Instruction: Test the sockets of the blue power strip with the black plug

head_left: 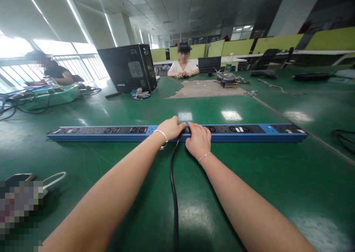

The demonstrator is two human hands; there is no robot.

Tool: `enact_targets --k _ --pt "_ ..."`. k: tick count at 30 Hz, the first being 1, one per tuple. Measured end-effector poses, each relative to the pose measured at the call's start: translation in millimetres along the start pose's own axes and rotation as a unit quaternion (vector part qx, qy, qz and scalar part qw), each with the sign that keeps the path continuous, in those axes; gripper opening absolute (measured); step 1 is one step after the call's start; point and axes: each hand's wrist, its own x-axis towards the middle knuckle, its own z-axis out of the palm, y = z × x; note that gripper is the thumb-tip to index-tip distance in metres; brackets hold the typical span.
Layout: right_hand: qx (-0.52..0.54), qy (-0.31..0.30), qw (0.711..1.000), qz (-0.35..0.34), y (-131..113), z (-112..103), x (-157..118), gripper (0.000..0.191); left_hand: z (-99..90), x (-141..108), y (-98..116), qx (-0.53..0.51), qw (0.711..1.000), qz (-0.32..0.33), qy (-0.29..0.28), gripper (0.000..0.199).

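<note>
A long blue power strip with black socket panels lies crosswise on the green table. A black power cord runs from my lap side up to the strip's middle, and its plug end is hidden between my hands. My left hand is closed at that cord end, thumb and fingertips pressed together over the sockets. Close by on the right, my right hand has its fingers curled over the strip's top and its palm against the near side. Bare sockets show on both sides of the hands.
A black computer tower stands at back left, gloves beside it. Far left is a green basket with cables. A phone-like device lies front left. Across the table sits a person; another is at left.
</note>
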Motion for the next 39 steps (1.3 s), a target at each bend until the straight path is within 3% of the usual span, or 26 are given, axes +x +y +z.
enact_targets --k 3,4,7,11,24,39 --pt "0.009 -0.009 0.998 -0.056 -5 -2 -2 0.061 12.2 -14 -30 0.005 0.988 -0.006 0.152 0.029" --pt "0.013 -0.018 0.996 -0.087 -7 -3 -3 0.062 18.1 -20 -39 0.016 0.982 0.022 0.189 0.026" --pt "0.012 -0.046 0.987 -0.153 -11 -6 -5 0.055 37.1 -37 -56 0.027 0.968 0.099 0.23 0.027" --pt "-0.014 -0.044 0.988 -0.145 -12 -8 -2 0.042 51.0 -46 -59 0.01 0.966 0.133 0.221 0.039" --pt "-0.074 -0.037 0.986 -0.143 -25 -12 3 0.038 52.7 -41 -55 -0.046 0.964 0.107 0.241 0.035" --pt "0.006 0.027 0.992 -0.127 -15 4 4 0.035 52.6 -39 -52 -0.066 0.962 0.093 0.247 0.035"
